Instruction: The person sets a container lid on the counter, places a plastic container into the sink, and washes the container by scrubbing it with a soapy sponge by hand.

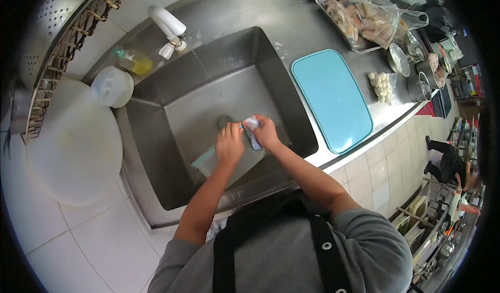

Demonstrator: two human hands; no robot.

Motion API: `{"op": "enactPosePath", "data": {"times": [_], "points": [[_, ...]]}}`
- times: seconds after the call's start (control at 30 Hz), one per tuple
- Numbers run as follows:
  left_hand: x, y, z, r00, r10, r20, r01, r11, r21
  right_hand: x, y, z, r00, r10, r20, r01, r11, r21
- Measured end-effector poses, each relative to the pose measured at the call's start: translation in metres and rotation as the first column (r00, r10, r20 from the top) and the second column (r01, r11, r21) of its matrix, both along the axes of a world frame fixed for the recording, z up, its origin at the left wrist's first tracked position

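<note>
Over the stainless steel sink (229,92), my left hand (230,143) is closed on the rim of a clear rectangular container (246,164). A teal edge runs along the container, and its lower part is partly hidden by my forearms. My right hand (266,132) is closed around a folded white and blue cloth (253,131), which touches the container's rim near my left fingertips. Both hands are close together, above the round drain (224,121). A flat teal lid (333,100) lies on the counter to the right of the sink.
A white faucet (167,25) stands behind the sink, with a yellow soap bottle (134,61) and a white tub (113,86) to its left. Bagged meat fills a tray (359,20) at back right. Garlic (381,87) lies near metal bowls. Another person (447,160) is far right.
</note>
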State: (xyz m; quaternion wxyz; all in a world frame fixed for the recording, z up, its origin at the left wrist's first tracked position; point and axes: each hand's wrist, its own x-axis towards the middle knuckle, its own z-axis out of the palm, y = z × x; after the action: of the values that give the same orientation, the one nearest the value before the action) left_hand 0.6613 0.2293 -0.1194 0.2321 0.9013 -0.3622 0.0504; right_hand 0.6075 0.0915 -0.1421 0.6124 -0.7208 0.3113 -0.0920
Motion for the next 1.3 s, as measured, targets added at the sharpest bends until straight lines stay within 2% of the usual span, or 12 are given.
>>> {"op": "enactPosePath", "data": {"times": [0.17,0.27,0.37,0.47,0.67,0.7,0.8,0.9,1.03,1.13,1.27,1.3], "points": [[-0.001,-0.001,0.001,1.0,-0.022,0.002,0.021,1.0,0.012,0.004,-0.018,-0.017,0.986,0.013,-0.166,0.021,0.979,0.204],[-0.005,0.003,-0.005,1.0,0.01,-0.004,-0.01,1.0,0.004,0.001,0.0,0.016,0.999,0.018,-0.041,-0.023,0.99,-0.136],[0.002,-0.002,-0.003,1.0,0.001,0.011,-0.001,1.0,-0.016,0.005,0.001,0.006,1.0,0.01,-0.008,-0.011,0.993,-0.119],[-0.003,-0.001,-0.002,1.0,0.007,0.008,-0.007,1.0,0.004,0.008,-0.015,-0.01,0.99,0.001,-0.141,0.016,0.993,0.116],[-0.002,-0.003,-0.001,0.999,0.013,0.031,-0.012,1.0,-0.027,-0.015,0.014,-0.03,0.996,-0.093,0.001,0.086,0.908,-0.411],[-0.001,-0.003,-0.003,0.999,0.005,0.049,-0.003,0.999,-0.032,-0.018,0.0,-0.042,0.979,0.004,-0.206,-0.058,0.964,-0.26],[-0.002,-0.002,-0.002,0.997,0.008,0.074,-0.005,0.999,-0.043,-0.023,-0.009,-0.069,0.961,0.018,-0.275,0.076,0.941,0.329],[-0.005,-0.001,-0.003,0.999,0.048,0.025,-0.049,0.999,0.006,-0.028,0.033,0.013,0.978,-0.028,-0.206,-0.077,0.871,-0.485],[0.009,-0.014,0.006,0.976,0.041,-0.215,-0.028,0.997,0.065,-0.043,0.048,0.036,0.996,0.006,-0.092,-0.066,0.748,-0.661],[0.038,0.027,0.02,0.851,-0.175,-0.495,0.081,0.975,-0.204,-0.039,0.035,0.039,0.995,0.057,-0.084,-0.097,0.777,-0.622],[0.046,0.118,0.044,0.679,0.145,-0.72,0.076,0.961,0.266,-0.03,0.025,0.036,0.995,0.096,0.007,-0.073,0.808,-0.585],[0.036,0.131,0.039,0.654,0.17,-0.738,-0.032,0.98,0.197,-0.024,0.02,0.035,0.998,0.06,0.036,-0.033,0.851,-0.524]]}}
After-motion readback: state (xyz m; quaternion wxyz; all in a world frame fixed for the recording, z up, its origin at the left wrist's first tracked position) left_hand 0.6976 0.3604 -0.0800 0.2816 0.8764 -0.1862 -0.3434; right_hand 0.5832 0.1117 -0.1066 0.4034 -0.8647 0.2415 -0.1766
